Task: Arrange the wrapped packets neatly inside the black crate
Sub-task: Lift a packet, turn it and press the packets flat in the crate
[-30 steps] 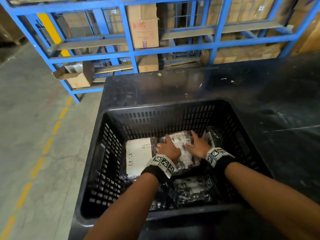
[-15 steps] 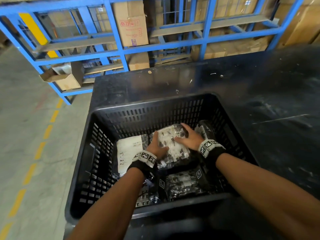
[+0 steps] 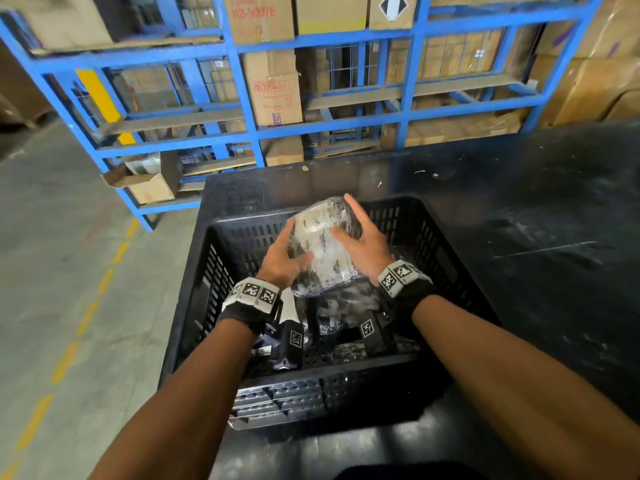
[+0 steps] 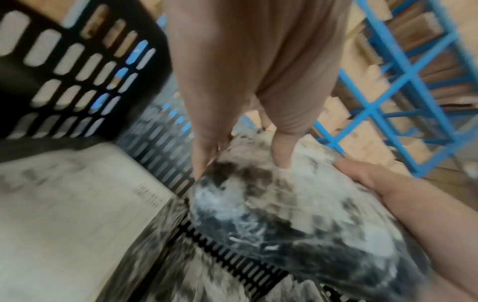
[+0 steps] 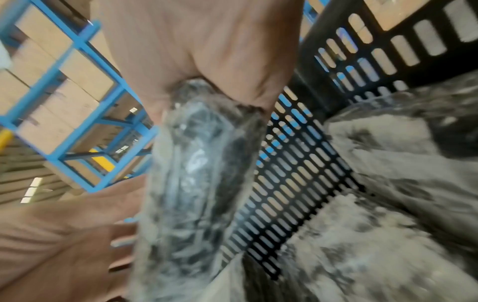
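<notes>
A clear-wrapped packet [image 3: 322, 244] with black and white contents is held up above the black slotted crate [image 3: 214, 271], tilted on edge. My left hand [image 3: 284, 258] grips its left side, thumb across the front. My right hand [image 3: 363, 244] grips its right side, fingers spread along the wrap. In the left wrist view the packet [image 4: 284, 214] sits between my thumb and fingers. The right wrist view shows the packet [image 5: 196, 173] edge-on under my palm. More wrapped packets [image 3: 343, 306] lie on the crate floor, partly hidden by my wrists. A packet with a pale paper label [image 4: 64, 214] lies flat at the crate's left.
The crate stands on a black table [image 3: 536, 237]. Behind it is a blue steel rack [image 3: 242, 98] loaded with cardboard boxes [image 3: 273, 91]. An open carton [image 3: 145, 181] sits on the rack's low shelf. Grey concrete floor with a yellow dashed line [image 3: 86, 317] runs at the left.
Both hands have lifted one packet from the crate floor up above the crate's rim, tilting it upright. The head camera has moved closer and tilted.
</notes>
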